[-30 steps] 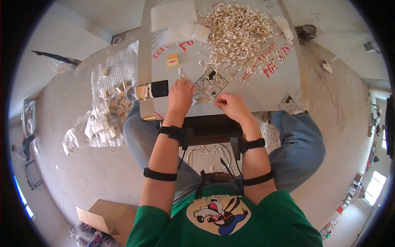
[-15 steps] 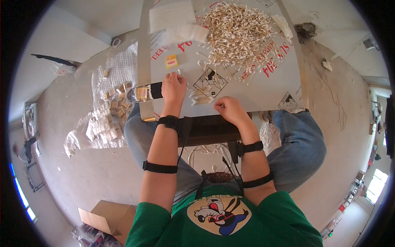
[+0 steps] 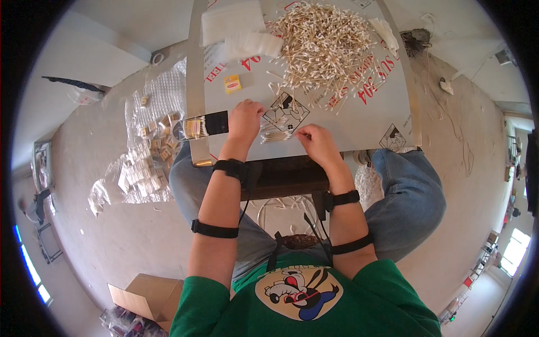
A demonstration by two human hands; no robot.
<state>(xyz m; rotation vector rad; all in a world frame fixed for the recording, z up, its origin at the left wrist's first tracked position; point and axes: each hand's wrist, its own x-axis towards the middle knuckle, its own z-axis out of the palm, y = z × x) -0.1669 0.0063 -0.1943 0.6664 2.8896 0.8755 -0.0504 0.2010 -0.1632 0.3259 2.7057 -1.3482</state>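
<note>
A small group of cotton swabs (image 3: 276,136) lies on the metal-topped table (image 3: 348,126) between my two hands. To its left, my left hand (image 3: 245,121) has its fingers bent together; what they hold, if anything, is hidden. My right hand (image 3: 319,145) is closed in a pinch, its fingertips close to the right ends of these swabs. I cannot make out what is in that pinch. Left of my left hand, a black strip (image 3: 216,123) lies beside a clear pack of cotton swabs (image 3: 195,128) at the table's left edge.
A large heap of cotton swabs (image 3: 325,48) covers the table's far middle. Clear plastic bags (image 3: 233,22) lie far left, with a small yellow box (image 3: 232,83) nearer. Packed bundles (image 3: 140,171) rest on bubble wrap (image 3: 160,90) on the floor, left. An open cardboard box (image 3: 149,297) stands lower left.
My left hand has moved right toward the small group of swabs, uncovering more of the black strip. My right hand has shifted slightly away from me, its fingertips now closer to the swab ends.
</note>
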